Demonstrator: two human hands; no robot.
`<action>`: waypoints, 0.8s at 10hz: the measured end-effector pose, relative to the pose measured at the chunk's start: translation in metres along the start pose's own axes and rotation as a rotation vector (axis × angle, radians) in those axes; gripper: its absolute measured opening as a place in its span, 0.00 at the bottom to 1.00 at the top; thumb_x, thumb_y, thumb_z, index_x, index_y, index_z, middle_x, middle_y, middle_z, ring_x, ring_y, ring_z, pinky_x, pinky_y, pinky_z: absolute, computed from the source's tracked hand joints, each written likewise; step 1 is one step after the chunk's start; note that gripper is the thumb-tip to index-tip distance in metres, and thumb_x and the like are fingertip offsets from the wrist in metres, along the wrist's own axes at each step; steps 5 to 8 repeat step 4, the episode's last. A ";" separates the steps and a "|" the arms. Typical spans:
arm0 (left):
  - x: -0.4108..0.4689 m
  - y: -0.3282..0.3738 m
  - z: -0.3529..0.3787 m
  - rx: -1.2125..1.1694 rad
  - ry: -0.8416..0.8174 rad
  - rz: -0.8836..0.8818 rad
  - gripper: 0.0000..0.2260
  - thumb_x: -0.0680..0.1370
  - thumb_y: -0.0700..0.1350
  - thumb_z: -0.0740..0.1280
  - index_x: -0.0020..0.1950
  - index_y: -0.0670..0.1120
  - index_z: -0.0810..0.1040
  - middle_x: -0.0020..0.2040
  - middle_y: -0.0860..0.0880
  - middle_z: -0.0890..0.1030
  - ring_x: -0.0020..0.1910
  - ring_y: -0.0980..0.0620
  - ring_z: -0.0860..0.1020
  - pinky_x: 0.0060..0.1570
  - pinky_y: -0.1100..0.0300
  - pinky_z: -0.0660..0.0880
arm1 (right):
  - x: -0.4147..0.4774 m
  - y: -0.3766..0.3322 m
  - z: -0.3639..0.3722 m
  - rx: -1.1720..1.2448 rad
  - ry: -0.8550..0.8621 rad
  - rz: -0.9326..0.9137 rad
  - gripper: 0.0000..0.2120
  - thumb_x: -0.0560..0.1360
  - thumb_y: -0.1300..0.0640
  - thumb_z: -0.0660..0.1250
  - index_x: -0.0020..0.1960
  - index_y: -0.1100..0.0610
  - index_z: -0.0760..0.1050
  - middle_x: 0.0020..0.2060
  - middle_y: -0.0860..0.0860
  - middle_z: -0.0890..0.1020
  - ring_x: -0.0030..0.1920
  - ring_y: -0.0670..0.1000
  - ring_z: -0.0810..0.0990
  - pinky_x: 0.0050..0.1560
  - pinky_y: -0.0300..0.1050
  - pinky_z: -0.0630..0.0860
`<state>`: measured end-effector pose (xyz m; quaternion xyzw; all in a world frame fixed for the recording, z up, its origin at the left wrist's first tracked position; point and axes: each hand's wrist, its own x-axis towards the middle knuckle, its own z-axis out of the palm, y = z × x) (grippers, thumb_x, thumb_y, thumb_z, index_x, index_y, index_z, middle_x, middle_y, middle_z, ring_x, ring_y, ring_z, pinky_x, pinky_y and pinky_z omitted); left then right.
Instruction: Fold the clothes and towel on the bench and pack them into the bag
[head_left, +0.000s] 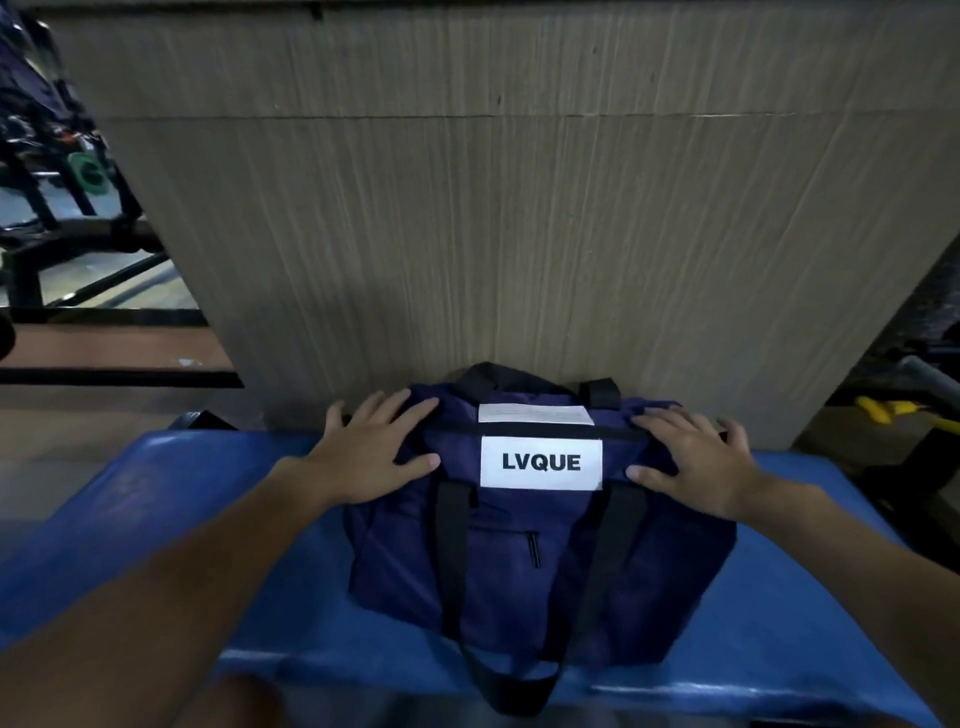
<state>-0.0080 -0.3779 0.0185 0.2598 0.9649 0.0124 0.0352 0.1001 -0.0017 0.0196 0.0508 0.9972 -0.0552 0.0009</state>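
Both palms down, fingers spread: left hand (371, 449) on the bag's (519, 597) 9 o'clock end, right hand (696, 462) on its 3 o'clock end. Navy duffel, black straps (451, 545), white LVQUE label (541, 463), lying 9-to-3 on the blue bench (130, 493), cardboard (519, 208) at 12. Zip (540, 432) looks closed, so can't tell what's inside.

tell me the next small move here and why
Probably lift both hands off: the left hand and right hand rest flat on the navy bag, its top zip looks closed, and no loose clothes show on the blue bench.
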 end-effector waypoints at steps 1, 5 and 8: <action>-0.003 0.003 0.000 -0.009 -0.048 -0.029 0.35 0.73 0.75 0.44 0.78 0.67 0.41 0.82 0.53 0.43 0.80 0.49 0.42 0.74 0.36 0.40 | -0.005 0.002 0.000 -0.032 -0.042 0.001 0.37 0.75 0.31 0.58 0.79 0.43 0.51 0.79 0.42 0.52 0.78 0.47 0.47 0.75 0.62 0.43; 0.024 0.074 -0.048 -0.364 0.367 0.124 0.24 0.74 0.68 0.51 0.53 0.56 0.78 0.54 0.59 0.76 0.57 0.53 0.73 0.63 0.49 0.64 | -0.016 0.012 -0.023 0.274 0.229 0.067 0.22 0.77 0.40 0.63 0.69 0.44 0.69 0.63 0.45 0.74 0.66 0.51 0.69 0.67 0.52 0.56; 0.024 0.074 -0.048 -0.364 0.367 0.124 0.24 0.74 0.68 0.51 0.53 0.56 0.78 0.54 0.59 0.76 0.57 0.53 0.73 0.63 0.49 0.64 | -0.016 0.012 -0.023 0.274 0.229 0.067 0.22 0.77 0.40 0.63 0.69 0.44 0.69 0.63 0.45 0.74 0.66 0.51 0.69 0.67 0.52 0.56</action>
